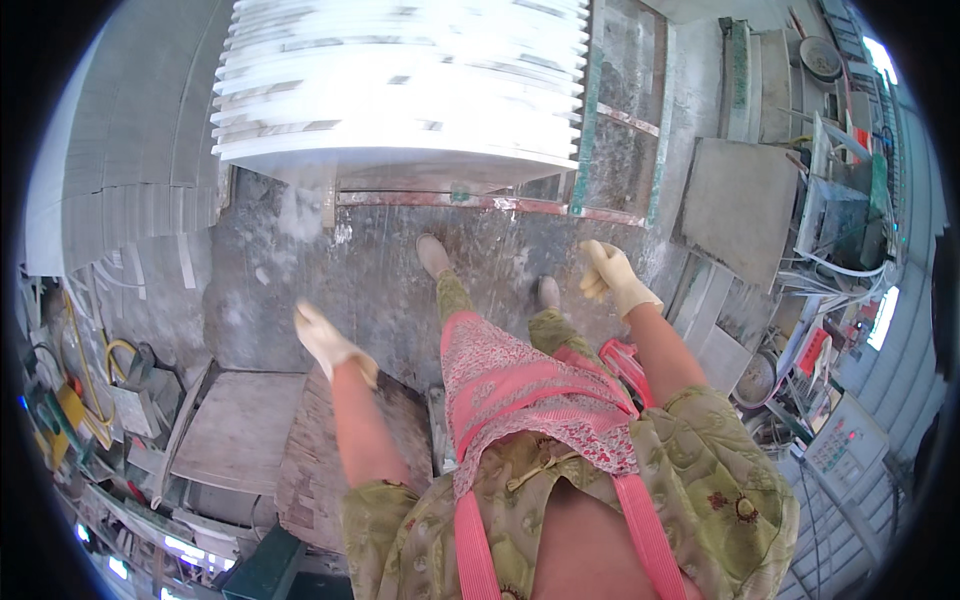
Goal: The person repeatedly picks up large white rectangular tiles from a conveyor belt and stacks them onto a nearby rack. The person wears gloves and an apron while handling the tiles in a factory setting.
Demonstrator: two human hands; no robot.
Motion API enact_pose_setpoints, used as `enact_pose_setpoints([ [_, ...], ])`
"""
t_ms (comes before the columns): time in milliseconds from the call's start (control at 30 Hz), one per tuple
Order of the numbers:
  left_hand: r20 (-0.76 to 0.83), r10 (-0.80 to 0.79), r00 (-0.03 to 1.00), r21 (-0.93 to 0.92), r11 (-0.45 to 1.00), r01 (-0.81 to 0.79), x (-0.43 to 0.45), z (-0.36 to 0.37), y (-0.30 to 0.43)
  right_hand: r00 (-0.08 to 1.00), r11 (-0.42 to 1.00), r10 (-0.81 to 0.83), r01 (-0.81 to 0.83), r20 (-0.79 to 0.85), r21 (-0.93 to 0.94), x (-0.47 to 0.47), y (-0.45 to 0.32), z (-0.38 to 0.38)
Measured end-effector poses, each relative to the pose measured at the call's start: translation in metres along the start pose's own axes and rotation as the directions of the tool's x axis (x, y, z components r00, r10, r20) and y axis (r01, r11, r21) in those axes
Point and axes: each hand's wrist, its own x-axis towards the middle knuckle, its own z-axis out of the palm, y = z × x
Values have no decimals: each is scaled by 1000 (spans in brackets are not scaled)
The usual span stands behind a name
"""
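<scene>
My left hand (330,341), in a cream rubber glove, hangs over the stained concrete floor (360,285). Nothing shows in it, but its fingers are blurred and hard to make out. On the other side my right hand (611,277), gloved alike, is in the air with its fingers loosely bent and thumb apart, holding nothing. Before me rises a tall stack of white slabs (405,97) with grey streaks, their edges slightly uneven. The stack rests on a low metal frame (450,199) with worn red and green paint. Neither hand touches the stack.
A pile of grey sheets (142,142) stands at the far left. Flat boards (240,427) lie lower left, near a yellow hose (82,375). On the right are a leaning grey slab (739,202), metal pans (821,58) and a control panel (847,442) with buttons.
</scene>
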Motion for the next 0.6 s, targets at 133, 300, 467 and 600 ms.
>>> enact_pose_setpoints([
  [133,-183,-318,930,111,933,341,3,-85,-211,995,987,-100,101,19,-125,-17,17,-40],
  [300,-43,-261,964,-6,965,261,-51,-102,-296,916,916,-400,400,1,-41,-2,27,-69],
  [467,-206,-32,978,-284,959,-28,-251,-38,-154,671,683,-712,731,206,-19,34,28,-102],
  [600,-246,94,965,-354,918,-180,-324,-36,-213,492,481,-850,870,187,-106,34,55,-135],
])
